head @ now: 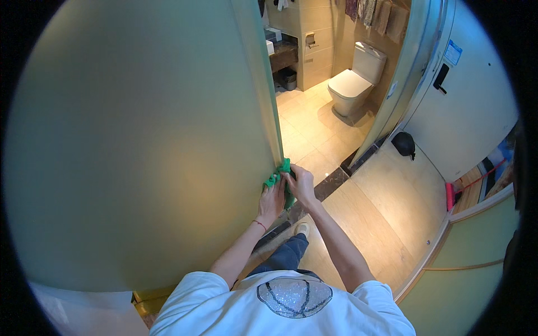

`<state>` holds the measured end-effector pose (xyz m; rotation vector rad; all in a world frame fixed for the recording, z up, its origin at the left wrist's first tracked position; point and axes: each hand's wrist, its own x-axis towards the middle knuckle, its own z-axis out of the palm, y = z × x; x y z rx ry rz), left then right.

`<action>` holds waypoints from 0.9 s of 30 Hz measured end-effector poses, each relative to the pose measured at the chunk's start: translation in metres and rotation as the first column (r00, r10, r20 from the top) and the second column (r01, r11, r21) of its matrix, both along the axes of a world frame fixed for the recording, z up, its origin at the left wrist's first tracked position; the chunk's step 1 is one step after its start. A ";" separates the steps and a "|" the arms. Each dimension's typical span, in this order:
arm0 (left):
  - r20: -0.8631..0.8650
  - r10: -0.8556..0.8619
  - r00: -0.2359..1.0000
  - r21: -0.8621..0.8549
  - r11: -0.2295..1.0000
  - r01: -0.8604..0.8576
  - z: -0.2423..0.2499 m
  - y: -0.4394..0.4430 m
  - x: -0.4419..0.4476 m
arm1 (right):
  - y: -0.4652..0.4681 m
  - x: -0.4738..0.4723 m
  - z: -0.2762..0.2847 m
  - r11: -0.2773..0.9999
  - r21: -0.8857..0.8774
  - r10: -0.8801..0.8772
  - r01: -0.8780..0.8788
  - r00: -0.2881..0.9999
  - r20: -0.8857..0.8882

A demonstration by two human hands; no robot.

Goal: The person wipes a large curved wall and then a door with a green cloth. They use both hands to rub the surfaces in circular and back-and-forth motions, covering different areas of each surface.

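Both hands are at the vertical edge of a large frosted glass panel [168,138], with a green cloth [289,199] between and around them. My left hand [272,201] lies on the panel's near face close to its edge, fingers pressing the bunched cloth. My right hand [303,185] is bent around the edge from the other side, thumb and fingers pinching the cloth. Part of the cloth hangs below the fingers, partly hidden behind my left hand. A thin red string circles my left wrist.
Beyond the panel are a white toilet [351,90], a dark bin [287,79] and hanging towels [382,17]. A dark stone threshold [332,183] crosses the floor. At right stand a white door [466,96] with a black handle, a black bag [404,145] and a wardrobe opening.
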<state>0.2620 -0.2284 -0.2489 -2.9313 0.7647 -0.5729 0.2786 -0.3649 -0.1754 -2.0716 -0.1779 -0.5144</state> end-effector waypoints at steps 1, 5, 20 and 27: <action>-0.099 -0.013 0.995 -0.034 0.999 0.010 0.009 -0.001 -0.001 | -0.001 -0.001 0.009 0.999 -0.033 -0.002 -0.001 0.995 -0.103; 0.098 0.124 0.987 -0.254 0.962 -0.096 0.075 -0.014 0.000 | 0.001 0.005 0.076 0.989 0.131 0.038 -0.067 0.976 0.214; 0.096 0.023 0.995 0.017 1.000 -0.024 -0.029 0.003 0.008 | -0.008 0.014 -0.061 0.984 0.101 0.135 -0.144 0.987 0.090; -0.277 -0.109 0.955 -0.111 0.991 0.081 -0.101 0.035 -0.012 | -0.014 0.016 -0.166 0.973 -0.057 0.213 -0.223 0.966 -0.146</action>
